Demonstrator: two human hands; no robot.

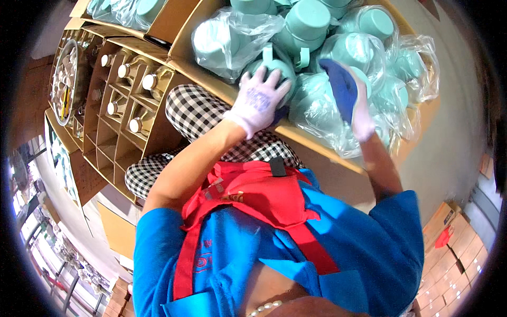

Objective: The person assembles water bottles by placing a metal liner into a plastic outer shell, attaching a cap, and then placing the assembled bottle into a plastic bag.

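Observation:
My left hand [257, 101], in a white work glove with a blue palm, lies over the rounded side of a teal plastic jug [285, 68] with a small loop handle. Its fingers curve over the body and the thumb sits by the lower edge, so it grips the jug. My right hand [353, 100], gloved alike, is held edge-on with straight fingers above the bagged jugs; nothing is in it. Around both hands, several more teal jugs [309, 24], many in clear plastic bags [322, 113], fill a large cardboard box [240, 96].
A divided carton [108, 153] with white-capped clear bottles [150, 82] stands at the left. Beside it is a round metal tray [57, 100] of small items. Another box of teal items [150, 9] is at the back left. Stacked cartons [449, 264] stand at the lower right.

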